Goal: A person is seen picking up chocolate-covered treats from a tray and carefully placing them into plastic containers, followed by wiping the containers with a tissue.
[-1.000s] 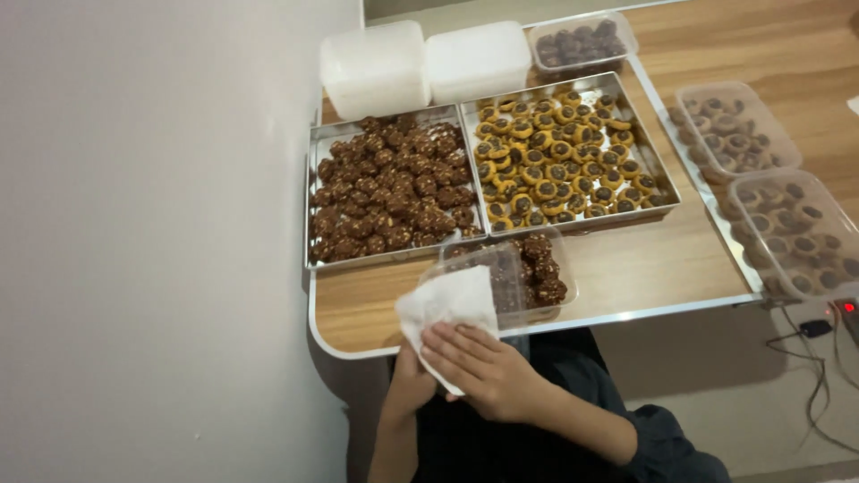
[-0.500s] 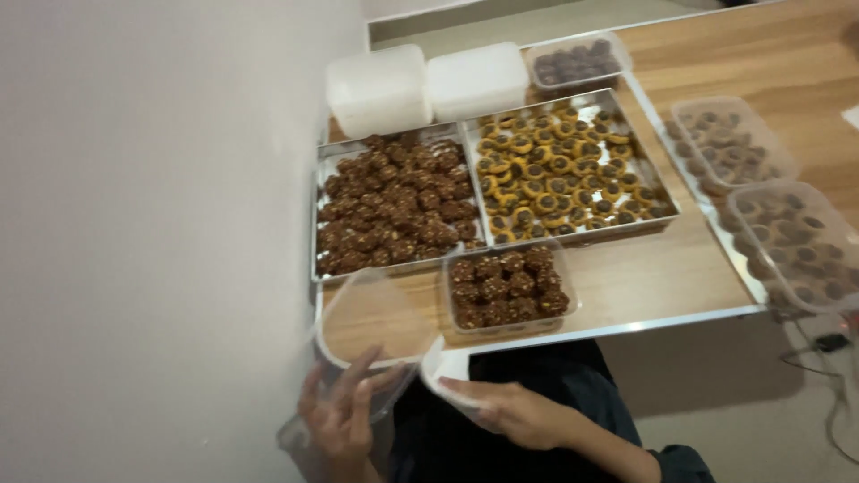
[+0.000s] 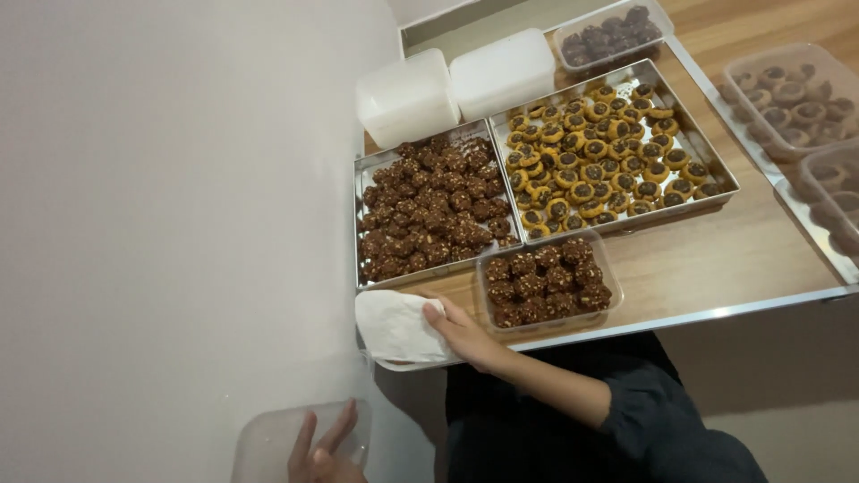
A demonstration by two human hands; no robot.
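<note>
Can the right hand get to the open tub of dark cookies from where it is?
Probably yes. The right hand rests on the white tissue at the table edge, right beside the tub, which has no lid, and nothing lies between them.

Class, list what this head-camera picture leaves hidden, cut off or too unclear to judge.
- Left hand: palm and wrist cut off by the bottom edge.
- Clear lid: lower part cut off by the bottom edge.
- Two containers at right: cut by the right edge.
- Table under the white tissue: hidden; right hand rests there.
</note>
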